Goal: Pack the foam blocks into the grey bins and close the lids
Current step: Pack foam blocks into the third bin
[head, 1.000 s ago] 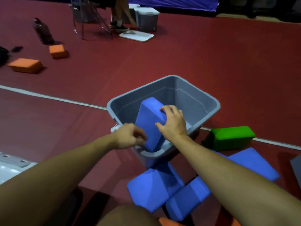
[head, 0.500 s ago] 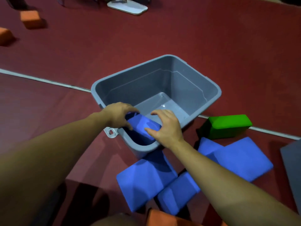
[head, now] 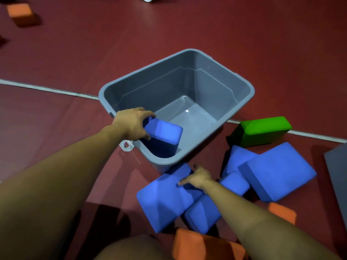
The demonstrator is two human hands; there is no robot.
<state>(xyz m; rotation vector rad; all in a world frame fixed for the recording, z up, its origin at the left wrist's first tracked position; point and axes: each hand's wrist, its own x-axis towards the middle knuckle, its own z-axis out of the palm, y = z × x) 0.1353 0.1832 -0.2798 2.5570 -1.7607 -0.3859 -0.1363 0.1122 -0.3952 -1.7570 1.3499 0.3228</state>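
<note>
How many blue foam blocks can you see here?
5, perhaps more hidden. One blue foam block in the grey plastic bin; beside it on the floor, one under the right hand, one below the forearm, two right.

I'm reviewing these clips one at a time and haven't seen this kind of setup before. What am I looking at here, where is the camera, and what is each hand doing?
There is no machine: a person wears a wide-angle camera on the head, so you look down along their two bare arms.

On the red floor stands an open grey bin. The left hand grips a blue foam block standing in the bin's near corner. The right hand rests on another blue block lying on the floor just outside the bin, thumb stretched over its top; whether it grips is unclear.

Around it lie more blue blocks, a green block and orange blocks; another orange one lies far off. A grey slab at the right edge may be a lid.
</note>
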